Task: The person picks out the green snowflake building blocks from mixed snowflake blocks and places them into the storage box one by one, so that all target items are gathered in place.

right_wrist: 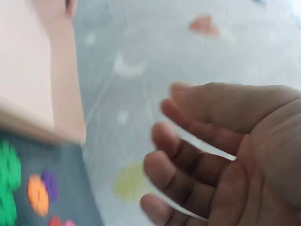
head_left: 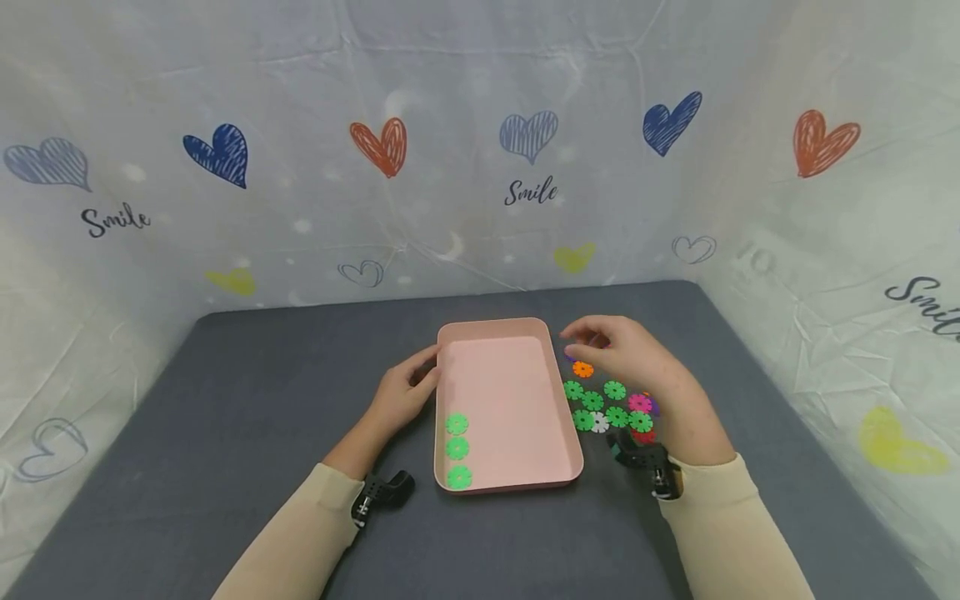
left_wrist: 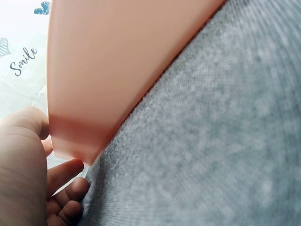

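Observation:
A pink tray (head_left: 510, 400) lies on the dark cloth, with three green notched plastic discs (head_left: 457, 448) in a column along its left side. My left hand (head_left: 401, 396) touches the outside of the tray's left edge with thumb and fingertips; the left wrist view shows the fingertips at the tray's wall (left_wrist: 108, 70). Off the tray's right edge, my right hand (head_left: 626, 350) hovers over loose discs, fingers loosely bent and nothing between them. Below it lie an orange disc (head_left: 582, 369), a purple disc (right_wrist: 50, 185) partly hidden, and several green discs (head_left: 592, 401).
Beside the green discs are a pink disc (head_left: 640, 403), a white disc (head_left: 599, 422) and a red disc (head_left: 643, 436). A grey cloth (head_left: 300, 375) covers the table. Behind it hangs a pale curtain (head_left: 450, 217) printed with hearts and the word Smile.

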